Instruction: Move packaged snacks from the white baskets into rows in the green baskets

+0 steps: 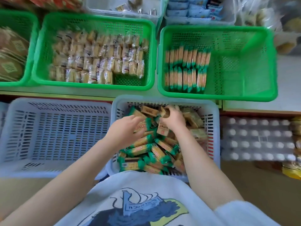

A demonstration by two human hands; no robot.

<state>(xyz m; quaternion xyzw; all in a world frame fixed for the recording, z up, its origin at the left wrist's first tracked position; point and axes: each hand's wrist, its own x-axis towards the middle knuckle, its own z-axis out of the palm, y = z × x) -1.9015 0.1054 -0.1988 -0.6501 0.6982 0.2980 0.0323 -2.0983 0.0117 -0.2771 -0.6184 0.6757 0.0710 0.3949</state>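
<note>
Both hands dig in the near white basket of loose green-ended packets, right hand gripping several, left hand curled on one; beyond, right green basket has two short rows, mostly unfilled, pile remains, nothing blocking.

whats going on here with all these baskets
A person is sorting packaged snacks. Both hands are in the white basket full of loose green-ended packs: the right hand grips a few packs, and the left hand reaches in beside it. The green basket at far right holds two short rows of the same packs on its left side, the rest bare. The middle green basket is nearly full of clear-wrapped snacks. The left white basket looks empty.
</note>
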